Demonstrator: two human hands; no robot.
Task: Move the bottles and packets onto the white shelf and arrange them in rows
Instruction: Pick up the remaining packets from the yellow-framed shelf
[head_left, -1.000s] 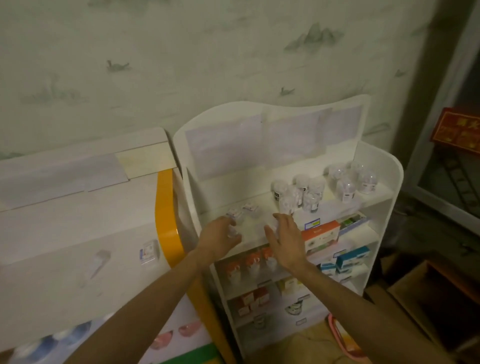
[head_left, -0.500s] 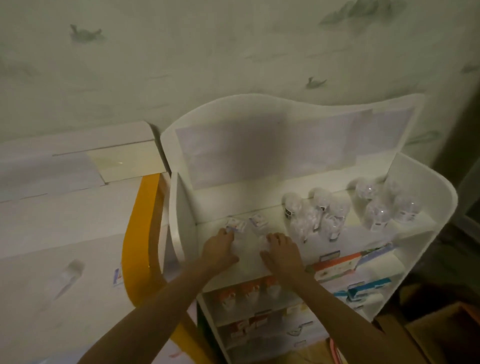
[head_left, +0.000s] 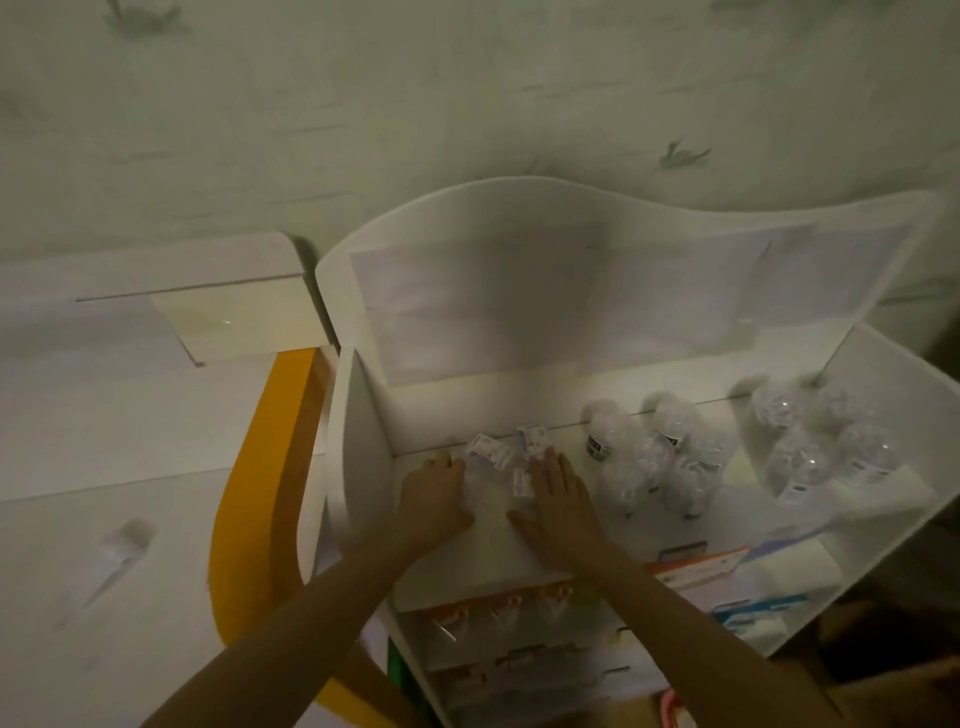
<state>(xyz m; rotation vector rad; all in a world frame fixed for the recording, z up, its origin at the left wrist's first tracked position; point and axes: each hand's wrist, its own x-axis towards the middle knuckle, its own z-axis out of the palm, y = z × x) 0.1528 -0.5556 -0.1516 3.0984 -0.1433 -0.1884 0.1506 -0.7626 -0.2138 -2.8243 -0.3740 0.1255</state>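
Two bottle clusters (head_left: 670, 457) shelved right; packets (head_left: 488, 451) far-left remain unaligned, both hands flat, holding nothing: left hand (head_left: 434, 496), right hand (head_left: 558, 493).

Beside a pale patterned wall (head_left: 467, 93): a white cabinet (head_left: 104, 415) against its foot, an orange curved panel (head_left: 260, 467) at that cabinet's right edge, a pink object (head_left: 671, 706) farther right, low down.

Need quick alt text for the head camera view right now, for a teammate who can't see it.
Both hands, left hand and right hand, rest on the top tier of the white shelf, fingers among small clear packets at its left end. Clear bottles stand clustered to the right; boxed goods fill lower tiers.
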